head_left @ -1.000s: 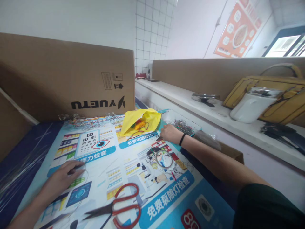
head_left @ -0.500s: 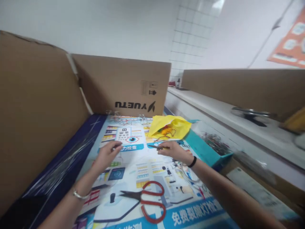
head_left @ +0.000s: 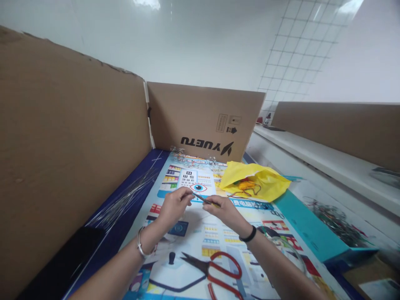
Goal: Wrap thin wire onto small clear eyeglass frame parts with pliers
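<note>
My left hand [head_left: 175, 206] is closed in a pinch over the printed sheet, its fingertips at the tip of a slim pointed metal tool [head_left: 200, 198]. Whatever lies between those fingertips is too small to make out. Wrapped round the tool's yellowish rear end, my right hand [head_left: 224, 211] points it to the left. Red-handled scissors [head_left: 208, 270] lie nearer to me, partly cut off by the bottom edge. Beyond my right hand rests a yellow bag [head_left: 272, 182] with orange and red cord [head_left: 248, 186] at its mouth.
A teal box [head_left: 315, 227] with tangled wires [head_left: 339, 223] stands on the right. Long thin wires [head_left: 128, 196] lie at left beside a black object [head_left: 62, 264]. Cardboard panels [head_left: 200, 112] wall the back and left. Small wire pieces [head_left: 178, 152] sit at the far edge.
My hands have come together, so the tool's tip now meets my left fingertips. The camera view has turned left, shifting the scene rightward.
</note>
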